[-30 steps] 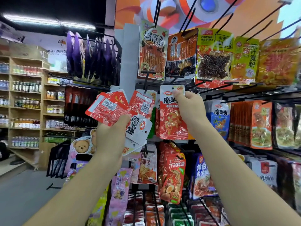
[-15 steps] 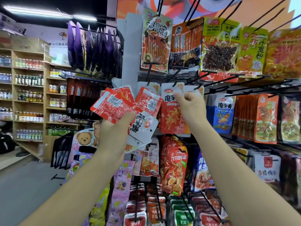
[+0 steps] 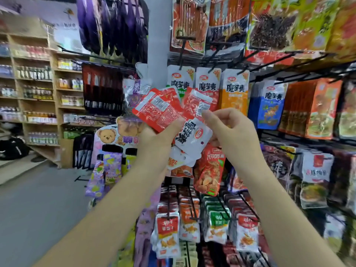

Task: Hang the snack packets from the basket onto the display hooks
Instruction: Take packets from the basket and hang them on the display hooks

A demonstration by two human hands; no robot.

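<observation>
Shop interior: wooden shelving [image 3: 36,83] stocked with bottles at left, grey floor [image 3: 38,209], white pillar [image 3: 157,35] at centre.

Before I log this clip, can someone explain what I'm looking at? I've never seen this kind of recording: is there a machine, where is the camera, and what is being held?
There is no machine here. A person works bare-handed, and the view comes from one wide-angle camera worn on the head, looking forward and down. The left hand grips a fan of small red and white snack packets. The right hand has its curled fingers at the fan's edge; whether it pinches a packet is unclear. Behind them stands a shop rack whose black display hooks carry rows of hung packets. No table is involved, and the basket is not in view. The picture is blurred towards its edges.
</observation>
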